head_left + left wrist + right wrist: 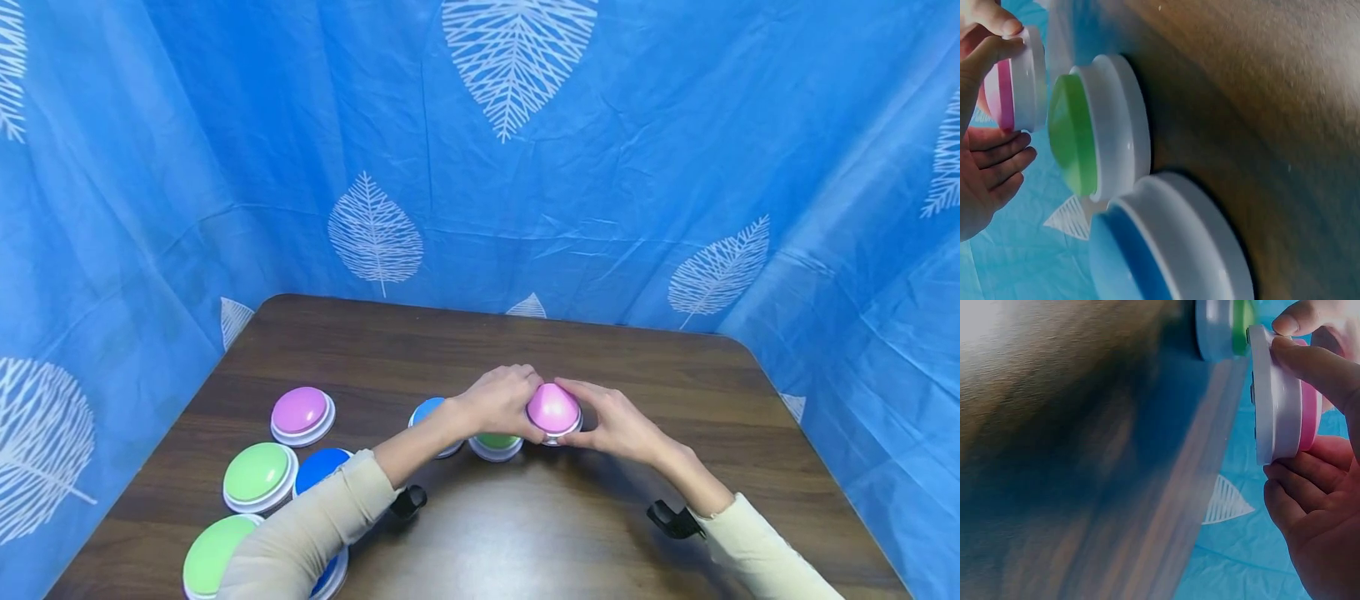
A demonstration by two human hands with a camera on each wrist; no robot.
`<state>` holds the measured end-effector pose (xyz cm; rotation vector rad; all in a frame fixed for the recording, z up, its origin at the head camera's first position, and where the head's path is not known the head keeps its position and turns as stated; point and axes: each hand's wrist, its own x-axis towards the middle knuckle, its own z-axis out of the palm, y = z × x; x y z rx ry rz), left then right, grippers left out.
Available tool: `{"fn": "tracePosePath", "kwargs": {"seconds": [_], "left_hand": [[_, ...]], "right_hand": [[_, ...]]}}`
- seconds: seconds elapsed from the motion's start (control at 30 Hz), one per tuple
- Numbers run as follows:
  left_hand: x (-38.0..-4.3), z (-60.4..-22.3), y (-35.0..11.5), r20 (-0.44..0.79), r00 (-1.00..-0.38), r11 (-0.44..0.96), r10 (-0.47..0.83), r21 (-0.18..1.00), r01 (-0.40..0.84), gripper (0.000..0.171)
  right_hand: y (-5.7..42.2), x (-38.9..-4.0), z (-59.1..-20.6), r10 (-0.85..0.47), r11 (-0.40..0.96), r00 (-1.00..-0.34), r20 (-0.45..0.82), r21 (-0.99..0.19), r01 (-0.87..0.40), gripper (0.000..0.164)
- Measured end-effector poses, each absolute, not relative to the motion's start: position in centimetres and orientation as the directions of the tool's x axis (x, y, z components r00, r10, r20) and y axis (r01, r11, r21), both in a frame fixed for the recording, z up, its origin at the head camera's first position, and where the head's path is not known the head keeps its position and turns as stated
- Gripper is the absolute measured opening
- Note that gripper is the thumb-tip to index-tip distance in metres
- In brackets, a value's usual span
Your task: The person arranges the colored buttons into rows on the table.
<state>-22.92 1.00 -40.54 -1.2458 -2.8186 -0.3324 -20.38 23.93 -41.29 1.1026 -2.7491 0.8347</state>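
A pink domed push button (554, 407) with a white base is held up between both hands, tilted slightly. My left hand (504, 402) grips its left side, thumb at the near edge and fingers at the far edge. From the right, my right hand (617, 423) holds the same base with thumb and fingers. The button's white base (1285, 400) is off the table in the right wrist view, its underside edge showing. Just left of it, a green button (1072, 134) stands on the table under my left hand, with a light blue button (1125, 256) beside it.
At the table's left stand another pink button (299, 409), a green button (256, 472), a larger green button (213, 557) and a dark blue button (318, 468). My left sleeve partly covers these. Blue leaf-patterned cloth (465, 208) surrounds the dark wooden table (615, 333).
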Motion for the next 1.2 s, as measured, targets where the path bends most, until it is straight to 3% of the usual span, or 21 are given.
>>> {"fn": "tracePosePath", "kwargs": {"seconds": [0.3,1.2], "left_hand": [[-22.8,-41.8,2.3,0.097,-0.667,0.653,0.739,0.138,0.744,0.06],[-22.0,-43.1,3.0,-0.015,-0.69,0.69,0.723,0.067,0.721,0.07]], "right_hand": [[24.5,-19.6,-42.5,-0.595,0.638,-0.781,0.19,-0.479,-0.603,0.076],[24.8,-19.2,-45.0,-0.588,0.637,-0.796,0.143,-0.525,-0.565,0.076]]}}
